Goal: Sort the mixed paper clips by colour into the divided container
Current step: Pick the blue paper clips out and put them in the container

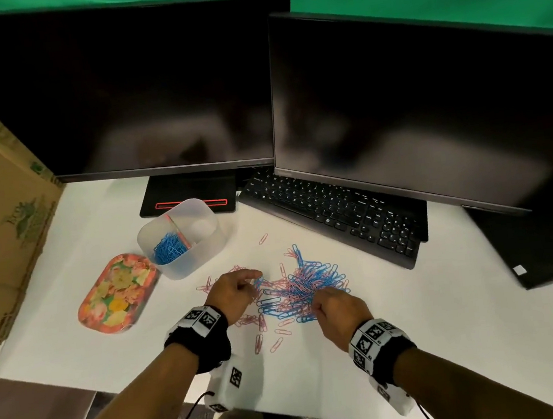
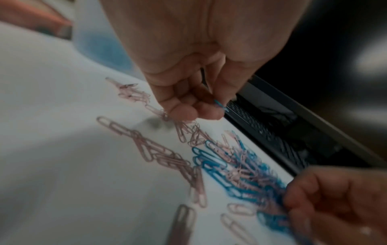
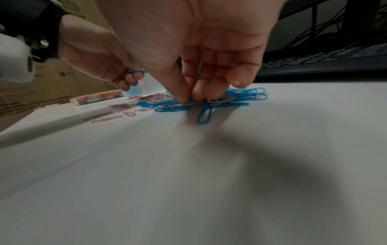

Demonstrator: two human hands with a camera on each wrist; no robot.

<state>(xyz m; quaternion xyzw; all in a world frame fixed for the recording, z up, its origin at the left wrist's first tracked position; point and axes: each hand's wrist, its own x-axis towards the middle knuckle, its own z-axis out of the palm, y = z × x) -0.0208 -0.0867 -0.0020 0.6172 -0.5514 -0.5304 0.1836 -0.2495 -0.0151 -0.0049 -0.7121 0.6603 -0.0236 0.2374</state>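
Monitors, keyboard, floral tray.

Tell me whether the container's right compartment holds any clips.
Apparently empty: the translucent divided container shows blue paper clips only left of its divider; the right looks bare.

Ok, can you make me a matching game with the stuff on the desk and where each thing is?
Things:
1. floral tray
2. divided container
3. keyboard
4. left hand

Places or states:
A. under the right-side monitor
B. pinching a blue clip
C. nearest the cardboard box
D. blue clips in one compartment

Pairs: 1-C, 2-D, 3-A, 4-B
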